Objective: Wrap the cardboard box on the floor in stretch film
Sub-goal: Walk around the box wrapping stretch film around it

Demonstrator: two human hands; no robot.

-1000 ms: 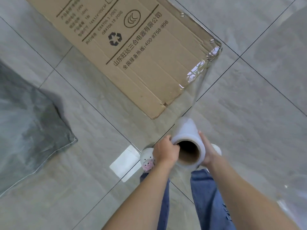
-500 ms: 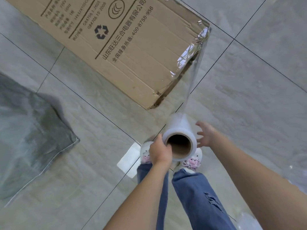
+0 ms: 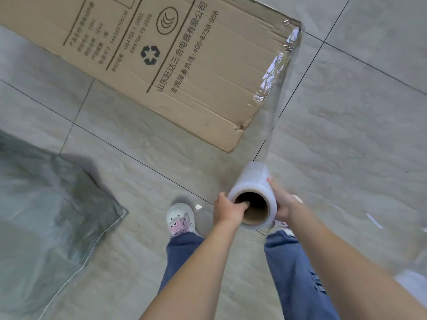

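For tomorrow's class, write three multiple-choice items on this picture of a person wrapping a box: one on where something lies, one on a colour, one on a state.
1. Where does the stretched film meet the cardboard box?
A. At its right end
B. Across the printed middle
C. Nowhere

2. What colour is the recycling symbol on the box?
A. Red
B. Dark, near black
C. Green

3. How is the film roll held?
A. Lying on the floor
B. By one hand alone
C. By both hands

Answers:
1 A: film clings shiny along the right end and runs down to the roll.
2 B: it matches the dark print.
3 C: the left hand hooks a thumb into the core, while the right hand grips the roll's side.
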